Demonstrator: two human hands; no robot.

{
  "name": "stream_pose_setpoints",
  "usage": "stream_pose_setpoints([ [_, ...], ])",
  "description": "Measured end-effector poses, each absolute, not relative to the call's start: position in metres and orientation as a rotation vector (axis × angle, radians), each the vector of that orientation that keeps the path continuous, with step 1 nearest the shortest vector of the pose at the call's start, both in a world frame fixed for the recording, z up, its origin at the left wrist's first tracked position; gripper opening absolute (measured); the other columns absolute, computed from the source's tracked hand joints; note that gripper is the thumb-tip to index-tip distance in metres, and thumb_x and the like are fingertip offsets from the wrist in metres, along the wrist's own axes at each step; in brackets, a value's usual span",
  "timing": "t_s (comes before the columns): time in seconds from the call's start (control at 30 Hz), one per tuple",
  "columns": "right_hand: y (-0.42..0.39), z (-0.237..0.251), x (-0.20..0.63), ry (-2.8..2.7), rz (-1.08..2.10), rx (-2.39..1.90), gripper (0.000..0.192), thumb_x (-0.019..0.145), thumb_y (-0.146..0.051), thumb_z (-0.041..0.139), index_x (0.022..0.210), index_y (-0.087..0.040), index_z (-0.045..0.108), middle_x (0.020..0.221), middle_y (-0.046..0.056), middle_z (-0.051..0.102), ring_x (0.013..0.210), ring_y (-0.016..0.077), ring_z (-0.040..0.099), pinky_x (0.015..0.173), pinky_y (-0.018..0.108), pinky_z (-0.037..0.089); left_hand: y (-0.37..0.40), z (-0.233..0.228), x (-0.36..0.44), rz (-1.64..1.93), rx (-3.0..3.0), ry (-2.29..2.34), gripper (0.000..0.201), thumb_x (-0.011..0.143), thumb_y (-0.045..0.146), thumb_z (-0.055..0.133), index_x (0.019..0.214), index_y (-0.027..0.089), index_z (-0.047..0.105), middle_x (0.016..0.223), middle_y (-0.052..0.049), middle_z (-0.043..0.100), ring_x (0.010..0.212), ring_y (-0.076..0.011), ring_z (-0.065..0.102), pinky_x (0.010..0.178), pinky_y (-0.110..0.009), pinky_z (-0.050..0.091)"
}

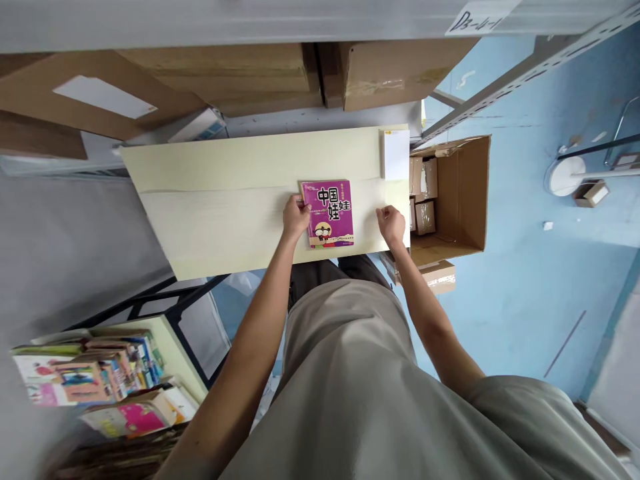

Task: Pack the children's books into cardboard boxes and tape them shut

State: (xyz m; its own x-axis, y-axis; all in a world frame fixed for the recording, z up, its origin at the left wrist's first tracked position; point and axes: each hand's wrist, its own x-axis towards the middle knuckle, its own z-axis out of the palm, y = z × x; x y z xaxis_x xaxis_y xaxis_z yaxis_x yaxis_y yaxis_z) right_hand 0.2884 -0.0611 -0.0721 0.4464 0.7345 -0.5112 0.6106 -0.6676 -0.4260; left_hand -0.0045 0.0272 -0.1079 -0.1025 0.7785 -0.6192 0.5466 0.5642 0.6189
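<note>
A purple book (328, 217) with large Chinese characters and a cartoon picture on its cover lies on the pale cream tabletop (215, 227) in front of me. My left hand (297, 217) grips the book's left edge, its thumb on the cover and the other fingers partly hidden. To the right of the book and apart from it, my right hand (391, 225) rests just over the tabletop with its fingers curled together. Nothing shows in those fingers. A white box or pad (396, 155) sits at the tabletop's far right corner.
An open cardboard box (463, 200) with small cartons inside adjoins the table's right end. Large cardboard boxes (400, 73) line the shelf behind, under a grey beam (300, 23). At lower left, stacked books (120, 370) stand on another surface. A small carton (438, 277) is below the open box.
</note>
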Motion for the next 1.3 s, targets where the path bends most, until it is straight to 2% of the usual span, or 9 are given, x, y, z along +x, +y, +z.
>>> stream_pose_setpoints([
  [0.2,-0.058,-0.04,0.254,-1.359,1.095,-2.234,0.045,0.116,-0.063,0.061,0.102,-0.023,0.075,0.099,0.014,0.086,0.088,0.0302,0.081,0.083,0.039,0.061,0.02,-0.107,-0.011,0.355,1.158,1.82,0.026,0.097,0.018,0.072,0.123,0.02,0.071,0.125,-0.013,0.082,0.114,-0.0273,0.079,0.111,-0.045,0.063],
  [0.3,-0.045,-0.039,0.217,-1.494,1.242,-2.093,0.04,0.118,-0.056,0.063,0.106,-0.022,0.08,0.099,0.011,0.086,0.085,0.0282,0.081,0.084,0.039,0.062,0.005,-0.103,-0.013,0.39,1.167,1.792,0.041,0.097,0.019,0.069,0.138,0.021,0.07,0.137,-0.015,0.079,0.124,-0.0284,0.077,0.113,-0.046,0.063],
  [0.4,-0.028,-0.055,0.18,-1.676,1.323,-2.132,0.026,0.117,-0.039,0.065,0.11,-0.022,0.083,0.105,0.012,0.088,0.098,0.0319,0.084,0.092,0.041,0.064,-0.017,-0.094,-0.007,0.366,1.233,1.732,0.061,0.09,0.016,0.075,0.15,0.021,0.066,0.151,-0.017,0.071,0.141,-0.034,0.071,0.119,-0.049,0.061],
  [0.53,-0.014,-0.077,0.158,-1.755,1.372,-2.209,0.038,0.12,-0.039,0.053,0.11,-0.022,0.086,0.11,0.014,0.09,0.107,0.0346,0.085,0.098,0.044,0.065,-0.048,-0.081,0.011,0.303,1.345,1.781,0.084,0.086,0.019,0.087,0.163,0.017,0.056,0.158,-0.024,0.063,0.155,-0.0432,0.059,0.134,-0.058,0.048],
  [0.67,-0.016,-0.079,0.176,-1.78,1.446,-2.045,0.039,0.118,-0.039,0.054,0.101,-0.023,0.085,0.105,0.012,0.089,0.105,0.0329,0.085,0.1,0.042,0.064,-0.063,-0.081,0.025,0.268,1.352,1.936,0.099,0.087,0.032,0.096,0.171,0.016,0.046,0.161,-0.029,0.056,0.157,-0.0511,0.052,0.134,-0.066,0.044],
  [0.77,-0.024,-0.074,0.206,-1.607,1.371,-1.889,0.039,0.116,-0.047,0.055,0.116,-0.022,0.085,0.12,0.013,0.088,0.111,0.0314,0.084,0.104,0.043,0.064,-0.064,-0.089,0.025,0.279,1.315,1.944,0.099,0.087,0.03,0.097,0.171,0.018,0.047,0.16,-0.028,0.054,0.157,-0.0514,0.051,0.135,-0.065,0.043],
  [0.9,-0.028,-0.079,0.236,-1.276,1.233,-2.108,0.059,0.11,-0.071,0.062,0.134,-0.019,0.076,0.131,0.021,0.084,0.114,0.0339,0.082,0.103,0.05,0.066,-0.064,-0.099,0.019,0.285,1.308,1.878,0.101,0.086,0.021,0.098,0.172,0.018,0.046,0.16,-0.027,0.053,0.157,-0.0504,0.051,0.137,-0.066,0.041],
  [1.1,-0.009,-0.087,0.221,-1.133,1.49,-2.171,0.054,0.097,-0.072,0.078,0.08,-0.021,0.069,0.081,0.007,0.077,0.085,0.0249,0.075,0.072,0.032,0.057,-0.071,-0.1,0.014,0.343,1.395,1.89,0.095,0.09,0.019,0.094,0.172,0.02,0.046,0.157,-0.024,0.058,0.156,-0.0463,0.053,0.133,-0.066,0.047],
  [1.3,0.005,-0.063,0.205,-1.147,1.527,-2.155,0.054,0.095,-0.066,0.081,0.068,-0.025,0.057,0.058,-0.003,0.058,0.06,0.0146,0.057,0.055,0.026,0.042,-0.095,-0.07,0.03,0.433,1.611,1.738,0.058,0.109,0.023,0.071,0.165,0.023,0.057,0.167,-0.022,0.061,0.161,-0.0388,0.057,0.135,-0.056,0.05],
])
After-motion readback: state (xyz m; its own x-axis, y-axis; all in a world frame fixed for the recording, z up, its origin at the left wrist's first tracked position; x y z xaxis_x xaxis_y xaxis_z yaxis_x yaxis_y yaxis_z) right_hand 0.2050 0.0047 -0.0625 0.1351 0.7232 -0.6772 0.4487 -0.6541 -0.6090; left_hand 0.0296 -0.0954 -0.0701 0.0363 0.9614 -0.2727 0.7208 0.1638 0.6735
